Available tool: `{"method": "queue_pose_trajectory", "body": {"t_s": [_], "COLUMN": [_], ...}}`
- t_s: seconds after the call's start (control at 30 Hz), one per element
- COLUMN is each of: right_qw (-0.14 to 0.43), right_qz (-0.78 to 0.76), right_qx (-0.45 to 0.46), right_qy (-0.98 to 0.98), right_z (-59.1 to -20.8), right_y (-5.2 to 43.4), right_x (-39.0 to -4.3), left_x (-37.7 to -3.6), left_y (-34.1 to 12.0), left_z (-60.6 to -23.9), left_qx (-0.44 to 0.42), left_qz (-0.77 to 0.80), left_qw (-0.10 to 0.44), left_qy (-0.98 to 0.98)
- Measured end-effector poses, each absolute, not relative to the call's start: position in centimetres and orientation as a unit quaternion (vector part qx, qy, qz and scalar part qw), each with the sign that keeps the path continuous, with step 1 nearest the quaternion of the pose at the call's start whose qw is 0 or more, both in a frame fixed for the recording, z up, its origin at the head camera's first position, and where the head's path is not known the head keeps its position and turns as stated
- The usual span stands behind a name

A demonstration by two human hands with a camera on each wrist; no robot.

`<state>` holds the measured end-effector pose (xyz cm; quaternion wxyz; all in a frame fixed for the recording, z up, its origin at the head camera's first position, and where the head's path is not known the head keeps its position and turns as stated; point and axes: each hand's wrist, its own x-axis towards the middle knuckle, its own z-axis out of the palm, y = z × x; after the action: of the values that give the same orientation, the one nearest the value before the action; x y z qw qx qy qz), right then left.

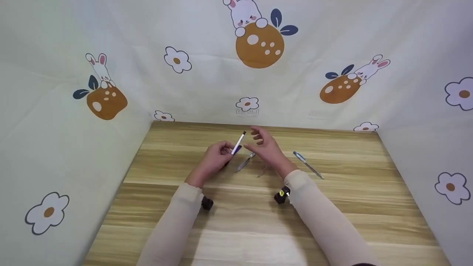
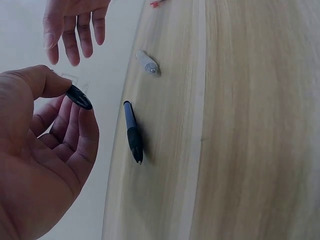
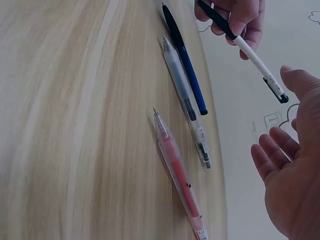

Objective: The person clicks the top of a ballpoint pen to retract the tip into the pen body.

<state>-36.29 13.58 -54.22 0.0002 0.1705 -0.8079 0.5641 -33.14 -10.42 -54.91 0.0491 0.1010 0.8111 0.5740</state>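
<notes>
My left hand (image 1: 216, 159) pinches a white pen (image 1: 238, 143) between thumb and fingers, above the table. In the right wrist view, the pen's black grip lies in those fingers and its black clip end (image 3: 276, 91) points toward my right hand. The right hand (image 1: 268, 149) is close to that end with fingers loosely spread, holding nothing. Below the hands lie a blue pen (image 3: 192, 80) with a black front part, a clear pen (image 3: 181, 80) right beside it, and a pink-filled clear pen (image 3: 179, 172).
Right of the right hand, a clear pen with a light blue top (image 1: 308, 165) lies on the wooden table (image 1: 244, 232). A pale cloth (image 1: 207, 92) with rabbit and flower prints rises behind and on both sides. Black wrist devices (image 1: 281, 195) sit below both wrists.
</notes>
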Motion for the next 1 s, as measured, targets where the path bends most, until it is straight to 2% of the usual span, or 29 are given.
{"method": "queue_pose_trajectory", "body": {"t_s": [1.0], "right_qw": [-0.006], "right_qz": [0.519], "right_qx": [0.216], "right_qy": [-0.827], "right_z": [-54.8], "right_y": [10.8], "right_x": [-37.1], "left_x": [-34.0], "left_y": [-14.5], "left_z": [-55.7], "left_qx": [0.085], "left_qz": [0.46], "left_qw": [0.038], "left_qy": [0.883]}}
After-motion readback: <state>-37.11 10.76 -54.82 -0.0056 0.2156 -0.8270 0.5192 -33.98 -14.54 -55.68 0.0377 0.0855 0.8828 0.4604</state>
